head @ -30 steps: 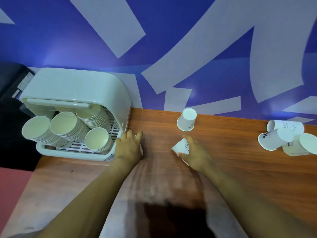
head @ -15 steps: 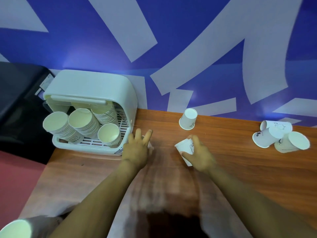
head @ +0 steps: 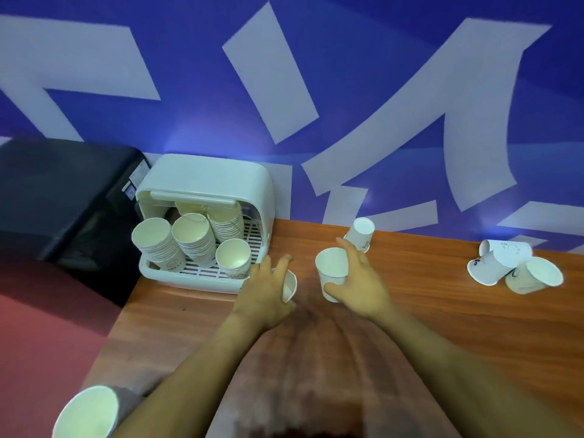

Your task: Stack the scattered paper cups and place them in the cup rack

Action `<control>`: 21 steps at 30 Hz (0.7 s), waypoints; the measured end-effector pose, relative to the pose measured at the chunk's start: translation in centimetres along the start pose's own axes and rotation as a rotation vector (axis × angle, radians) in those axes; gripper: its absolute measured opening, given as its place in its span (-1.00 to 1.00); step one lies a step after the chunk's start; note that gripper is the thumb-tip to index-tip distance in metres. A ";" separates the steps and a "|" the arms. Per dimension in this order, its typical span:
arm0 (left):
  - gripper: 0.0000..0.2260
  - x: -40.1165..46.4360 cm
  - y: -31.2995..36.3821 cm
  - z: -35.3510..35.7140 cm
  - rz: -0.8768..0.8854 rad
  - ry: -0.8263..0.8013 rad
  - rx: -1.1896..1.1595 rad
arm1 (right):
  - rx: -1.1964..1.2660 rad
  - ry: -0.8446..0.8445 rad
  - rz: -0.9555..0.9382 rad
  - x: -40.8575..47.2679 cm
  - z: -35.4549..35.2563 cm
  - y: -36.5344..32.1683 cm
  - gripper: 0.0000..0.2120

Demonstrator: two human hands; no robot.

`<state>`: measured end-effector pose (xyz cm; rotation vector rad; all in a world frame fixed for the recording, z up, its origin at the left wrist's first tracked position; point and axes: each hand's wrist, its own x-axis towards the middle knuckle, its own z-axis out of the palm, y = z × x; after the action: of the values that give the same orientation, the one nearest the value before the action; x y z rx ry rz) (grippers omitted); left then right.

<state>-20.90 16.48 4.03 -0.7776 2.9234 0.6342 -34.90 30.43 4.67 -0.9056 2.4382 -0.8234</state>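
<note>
Rack [head: 205, 184] on table [head: 474, 327], just left of left hand [head: 265, 295], stacks [head: 189, 241] inside. Cup [head: 360, 233] just beyond right hand [head: 360, 286]. Three cups [head: 512, 267] far right. One cup [head: 88, 412] near-left, beside left forearm.

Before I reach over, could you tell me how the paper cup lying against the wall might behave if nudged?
The cup by the wall lies on its side, so it would probably roll in a curve. It looks thin and empty, likely light and easy to crush.
</note>
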 end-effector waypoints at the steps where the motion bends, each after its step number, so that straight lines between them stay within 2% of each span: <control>1: -0.31 -0.2 -0.4 -0.7 0.005 0.011 -0.036 | -0.002 -0.001 -0.009 0.0 0.3 -0.6 -0.15; 5: -0.37 -0.9 -2.8 -3.8 0.020 0.073 -0.021 | -0.026 -0.018 -0.032 0.1 1.4 -3.2 -0.10; 11: -0.40 -1.7 -6.8 -7.7 -0.019 0.184 -0.039 | -0.046 -0.001 -0.051 0.8 3.0 -6.3 -0.21; 17: -0.42 -1.0 -9.2 -9.2 -0.055 0.318 -0.132 | -0.059 0.053 -0.022 1.6 3.7 -7.6 -0.27; 21: -0.43 -0.1 -9.7 -9.0 -0.045 0.349 -0.139 | -0.068 0.070 0.004 1.9 3.5 -7.6 -0.28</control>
<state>-15.60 5.28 8.68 -1.0658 3.1843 0.7763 -30.94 23.17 6.71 -0.9099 2.5419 -0.7875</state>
